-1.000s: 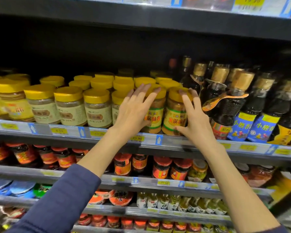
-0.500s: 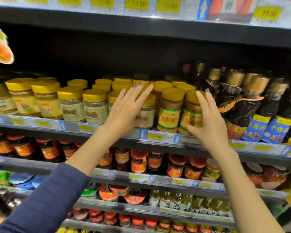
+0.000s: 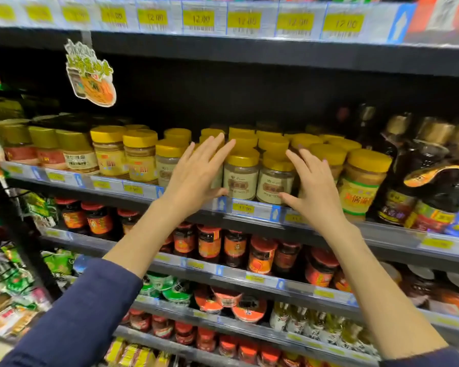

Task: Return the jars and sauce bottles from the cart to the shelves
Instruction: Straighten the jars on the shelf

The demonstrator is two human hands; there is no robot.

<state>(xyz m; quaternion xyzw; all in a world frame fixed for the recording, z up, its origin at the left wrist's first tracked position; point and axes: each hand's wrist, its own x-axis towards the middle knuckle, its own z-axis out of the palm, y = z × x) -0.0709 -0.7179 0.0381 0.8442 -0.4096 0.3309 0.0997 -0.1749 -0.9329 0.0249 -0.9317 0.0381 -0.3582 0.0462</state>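
**Both hands flanking two jars at shelf front**

Head view: left hand (image 3: 196, 173) and right hand (image 3: 313, 186) were open, fingers straight, on either side of two yellow-lidded jars (image 3: 240, 178). The jars stood at the near edge of the shelf (image 3: 387, 231). Dark sauce bottles (image 3: 421, 178) stood further right.

Rows of jars (image 3: 141, 152) stand on the middle shelf (image 3: 133, 190), with bottles (image 3: 435, 176) at their right end. At the shelf's front edge a pair of jars (image 3: 241, 178) stands side by side, the left grip (image 3: 196, 173) just left of it and the right grip (image 3: 312, 186) just right. Smaller jars (image 3: 210, 245) line the lower shelf (image 3: 252, 278) beneath, and a sign (image 3: 92, 75) hangs above at the left
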